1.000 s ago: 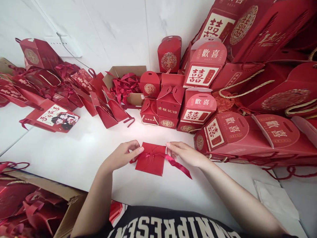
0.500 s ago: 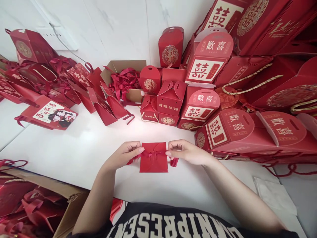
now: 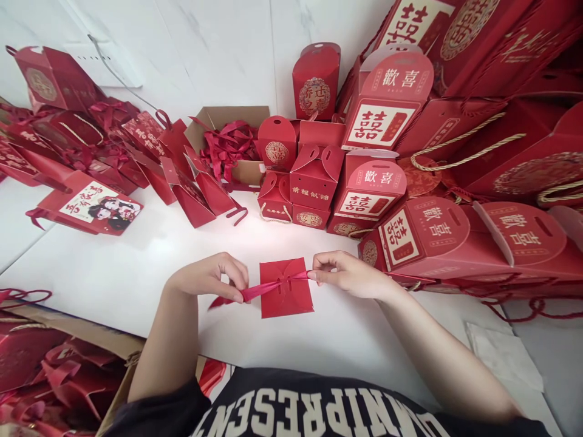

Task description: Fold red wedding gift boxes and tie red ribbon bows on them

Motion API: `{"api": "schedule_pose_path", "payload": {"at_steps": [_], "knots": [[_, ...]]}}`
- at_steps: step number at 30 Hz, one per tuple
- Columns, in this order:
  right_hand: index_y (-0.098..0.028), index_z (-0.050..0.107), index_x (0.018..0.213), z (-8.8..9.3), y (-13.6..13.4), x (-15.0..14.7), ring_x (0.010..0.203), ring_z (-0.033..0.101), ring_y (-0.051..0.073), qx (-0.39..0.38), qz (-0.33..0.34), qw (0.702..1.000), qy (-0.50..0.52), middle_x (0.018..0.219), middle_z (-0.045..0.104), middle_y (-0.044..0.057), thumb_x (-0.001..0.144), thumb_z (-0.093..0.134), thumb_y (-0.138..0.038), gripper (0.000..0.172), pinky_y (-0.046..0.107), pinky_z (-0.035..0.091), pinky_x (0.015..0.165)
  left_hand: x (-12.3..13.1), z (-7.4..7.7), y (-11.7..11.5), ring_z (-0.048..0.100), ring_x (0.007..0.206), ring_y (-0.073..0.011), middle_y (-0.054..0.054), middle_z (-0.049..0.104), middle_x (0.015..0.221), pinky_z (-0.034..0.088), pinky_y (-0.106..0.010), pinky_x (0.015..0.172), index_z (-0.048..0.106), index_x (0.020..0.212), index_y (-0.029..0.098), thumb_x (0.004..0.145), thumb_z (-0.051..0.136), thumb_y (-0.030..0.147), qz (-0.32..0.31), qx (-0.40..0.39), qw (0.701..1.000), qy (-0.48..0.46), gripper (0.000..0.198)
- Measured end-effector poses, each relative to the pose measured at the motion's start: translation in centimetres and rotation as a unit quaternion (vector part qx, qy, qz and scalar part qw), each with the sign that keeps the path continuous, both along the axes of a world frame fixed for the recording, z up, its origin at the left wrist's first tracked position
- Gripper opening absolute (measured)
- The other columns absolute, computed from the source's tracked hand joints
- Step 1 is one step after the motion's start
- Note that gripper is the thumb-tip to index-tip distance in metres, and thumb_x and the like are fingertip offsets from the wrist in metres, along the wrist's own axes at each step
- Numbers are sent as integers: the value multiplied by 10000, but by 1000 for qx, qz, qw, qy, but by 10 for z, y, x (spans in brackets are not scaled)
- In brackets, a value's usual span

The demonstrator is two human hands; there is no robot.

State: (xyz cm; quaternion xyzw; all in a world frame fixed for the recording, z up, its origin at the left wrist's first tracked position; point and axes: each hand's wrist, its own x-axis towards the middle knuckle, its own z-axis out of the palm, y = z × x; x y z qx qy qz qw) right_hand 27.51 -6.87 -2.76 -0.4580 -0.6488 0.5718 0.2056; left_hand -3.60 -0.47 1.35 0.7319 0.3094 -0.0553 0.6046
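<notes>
While the flat red packet (image 3: 286, 304) lies on the white table (image 3: 255, 343), a ribbon (image 3: 265, 287) runs across its slotted middle, pulled out to both sides. The left hand (image 3: 215, 276), just beside the packet's left edge, pinches the ribbon between thumb and finger, a loose tail trailing beyond. The right hand (image 3: 348, 276), at the packet's right edge, holds the other side in a narrow pinch. Beyond the packet stand a carton (image 3: 253, 113) of loose ribbons (image 3: 231, 145) and stacked gift boxes (image 3: 314, 189). The step appears to be drawing the ribbon snug; the next move probably calls for an even pull, keeping the packet flat.
</notes>
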Motion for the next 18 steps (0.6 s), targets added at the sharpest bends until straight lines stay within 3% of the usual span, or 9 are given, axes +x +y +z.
{"api": "schedule_pose_path", "payload": {"at_steps": [3, 6, 8, 10, 13, 18], "knots": [[-194, 585, 723, 1, 1, -1, 684, 496, 146, 11, -5, 1000, -7, 693, 572, -15, 869, 588, -500, 339, 264, 371, 655, 15, 9, 7, 626, 1045, -292, -108, 699, 1131, 475, -402, 972, 809, 699, 289, 707, 775, 348, -9, 89, 993, -82, 69], [-195, 584, 716, 0, 2, 0, 663, 476, 137, 13, -11, 1000, -6, 678, 553, -23, 870, 588, -487, 331, 263, 364, 656, 35, 4, 12, 485, 1317, -323, -58, 632, 1318, 232, -462, 1183, 804, 680, 308, 750, 754, 362, -69, 97, 980, -156, 101], [-192, 586, 714, -1, 3, 1, 658, 468, 134, 13, -16, 1000, -2, 674, 551, -25, 865, 596, -486, 331, 264, 361, 659, 45, -4, 13, 445, 1363, -322, -63, 688, 1225, 85, -482, 1219, 796, 657, 305, 768, 737, 409, -95, 77, 978, -168, 163], [-189, 584, 718, -2, 4, 3, 668, 472, 137, 12, -20, 1000, 1, 680, 555, -21, 864, 598, -490, 335, 268, 360, 665, 52, -12, 13, 474, 1342, -323, -82, 757, 1036, 13, -488, 1222, 794, 659, 295, 775, 721, 459, -87, 56, 981, -163, 213], [-186, 582, 715, -2, 5, 7, 685, 473, 141, 17, -23, 1000, -3, 687, 547, -21, 867, 599, -495, 344, 274, 356, 676, 56, -20, 9, 539, 1277, -314, -83, 775, 841, -13, -487, 1222, 800, 706, 278, 783, 715, 463, -23, 61, 985, -157, 217], [-182, 620, 750, 9, 7, 14, 709, 462, 142, 28, -22, 999, 24, 713, 532, -18, 888, 582, -493, 342, 276, 355, 673, 61, -27, 2, 591, 1194, -251, -51, 759, 769, -7, -459, 1231, 795, 736, 261, 818, 704, 349, 99, 116, 975, -160, 151]]}}
